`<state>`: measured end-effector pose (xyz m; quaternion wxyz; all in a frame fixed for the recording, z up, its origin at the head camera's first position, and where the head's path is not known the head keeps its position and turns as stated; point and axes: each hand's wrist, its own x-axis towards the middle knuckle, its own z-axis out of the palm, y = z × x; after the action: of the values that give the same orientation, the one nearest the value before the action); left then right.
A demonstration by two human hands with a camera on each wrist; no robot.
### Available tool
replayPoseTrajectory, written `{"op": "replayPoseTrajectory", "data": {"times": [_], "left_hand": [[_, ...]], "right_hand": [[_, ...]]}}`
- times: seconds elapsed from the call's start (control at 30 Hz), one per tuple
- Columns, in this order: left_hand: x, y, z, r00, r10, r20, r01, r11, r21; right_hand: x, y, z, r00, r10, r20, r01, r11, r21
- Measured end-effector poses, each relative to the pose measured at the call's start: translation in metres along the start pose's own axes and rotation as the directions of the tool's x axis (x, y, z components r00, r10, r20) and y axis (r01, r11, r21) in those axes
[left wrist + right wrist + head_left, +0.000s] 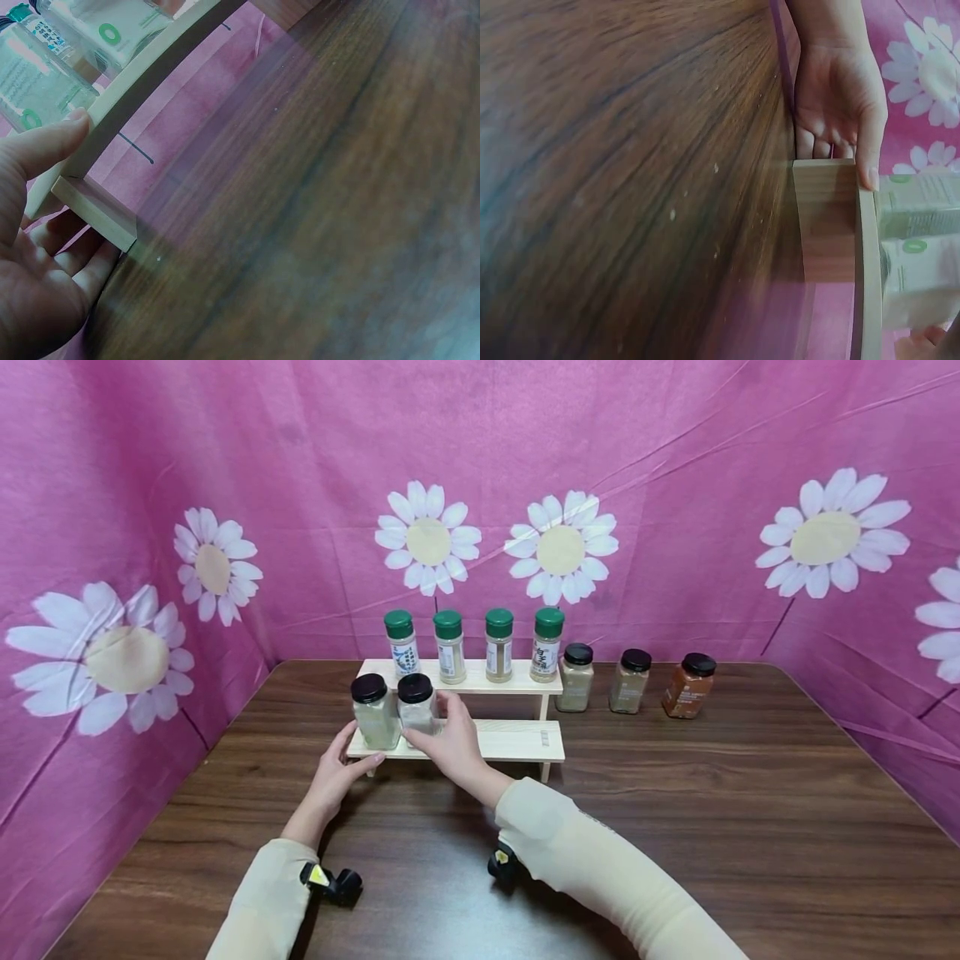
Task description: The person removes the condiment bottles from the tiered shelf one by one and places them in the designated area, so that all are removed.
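Note:
A two-tier wooden spice rack (517, 742) stands on the table. My left hand (335, 777) holds its lower tier at the left end, thumb on the front edge, fingers (96, 266) beside the leg. On that tier, a square glass jar (377, 718) with a black lid and pale green contents stands at the far left. Right beside it is a second black-lidded jar (418, 714), with whitish contents. My right hand (453, 743) grips this jar from its right side, thumb toward the front. In the right wrist view, only some fingertips (926, 341) of the right hand show.
On the upper tier (474, 681) stand several green-capped shakers (498, 647). To the right of the rack, three more black-lidded jars stand on the table (675, 827): two greenish ones (576, 681) (630, 683) and a red-orange one (688, 689). A pink flowered cloth (480, 443) hangs behind.

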<state>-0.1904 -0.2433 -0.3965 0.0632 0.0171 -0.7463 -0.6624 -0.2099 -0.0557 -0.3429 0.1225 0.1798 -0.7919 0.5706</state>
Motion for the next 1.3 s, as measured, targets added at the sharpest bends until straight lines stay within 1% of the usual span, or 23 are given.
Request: {"op": "replayPoseTrajectory", "data": {"times": [0.13, 0.23, 0.37, 0.53, 0.87, 1.0, 1.3], "left_hand": [[0.000, 0.000, 0.000, 1.000, -0.001, -0.003, 0.001, 1.000, 0.000], [0.000, 0.000, 0.000, 1.000, -0.004, -0.006, 0.004, 1.000, 0.001], [0.000, 0.000, 0.000, 1.000, -0.010, -0.006, 0.010, 1.000, 0.012], [0.000, 0.000, 0.000, 1.000, -0.008, -0.004, 0.008, 1.000, 0.015], [0.000, 0.000, -0.001, 1.000, -0.001, 0.001, 0.001, 1.000, 0.009], [0.000, 0.000, -0.001, 1.000, 0.000, 0.004, 0.000, 1.000, 0.010], [0.000, 0.001, 0.000, 1.000, -0.002, 0.008, 0.002, 1.000, 0.012]], "right_hand": [[0.001, -0.002, 0.005, 0.999, -0.006, -0.051, 0.006, 1.000, -0.006], [0.002, -0.002, 0.008, 0.997, -0.008, -0.074, 0.006, 1.000, -0.023], [0.003, -0.002, 0.013, 0.996, 0.010, -0.094, -0.013, 0.999, -0.036], [0.003, 0.000, 0.017, 0.993, 0.042, -0.109, -0.047, 0.998, -0.042], [0.005, 0.002, 0.025, 0.989, 0.058, -0.136, -0.069, 0.994, -0.081], [0.005, 0.001, 0.025, 0.988, 0.056, -0.142, -0.070, 0.993, -0.092], [0.006, 0.000, 0.022, 0.986, 0.068, -0.150, -0.079, 0.994, -0.075]]}}
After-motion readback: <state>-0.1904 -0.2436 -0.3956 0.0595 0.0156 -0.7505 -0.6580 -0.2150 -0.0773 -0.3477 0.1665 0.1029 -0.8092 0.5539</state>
